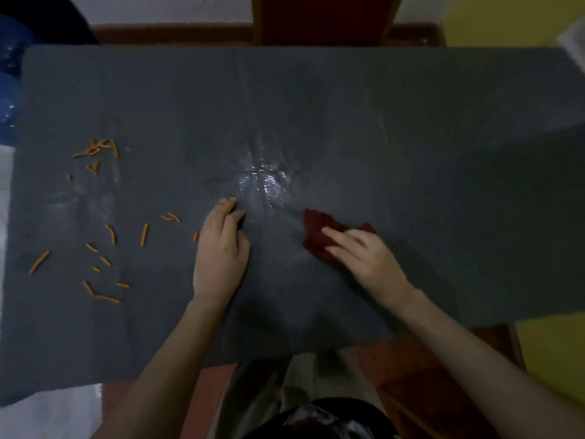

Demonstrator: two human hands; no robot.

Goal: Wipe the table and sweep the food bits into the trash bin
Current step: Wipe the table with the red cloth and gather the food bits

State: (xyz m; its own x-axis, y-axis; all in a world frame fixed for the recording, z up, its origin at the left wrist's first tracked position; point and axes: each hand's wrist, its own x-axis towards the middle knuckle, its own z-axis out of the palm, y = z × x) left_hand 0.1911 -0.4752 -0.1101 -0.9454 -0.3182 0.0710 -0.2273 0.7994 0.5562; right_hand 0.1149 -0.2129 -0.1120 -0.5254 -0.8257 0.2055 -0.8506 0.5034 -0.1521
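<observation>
Pressing down with my right hand [364,251], I keep the dark red cloth [319,232] flat on the grey table [411,137]; my fingers lie almost straight on top of the cloth, spread a little, and they do not curl around it. One part of the cloth shows past my fingertips toward the far side, and a smaller part comes out beside my hand on the right. This hand looks a bit blurred, so I cannot tell the exact place of the thumb. Left of it, well apart, my left hand [221,248] rests on the table with the palm down and the fingers relaxed, the tips slightly bent onto the surface, and it holds nothing. Between my two hands and a little farther from me there is a wet shiny patch [262,185] on the table that reflects the light. The orange food bits [95,150] lie on the left part of the table: one small heap far from me near the left edge, and many single thin sticks scattered closer to me, the nearest one just beside my left hand. At the far left, beyond the table edge, I see something blue and shiny [8,99], but I cannot tell what it is.
</observation>
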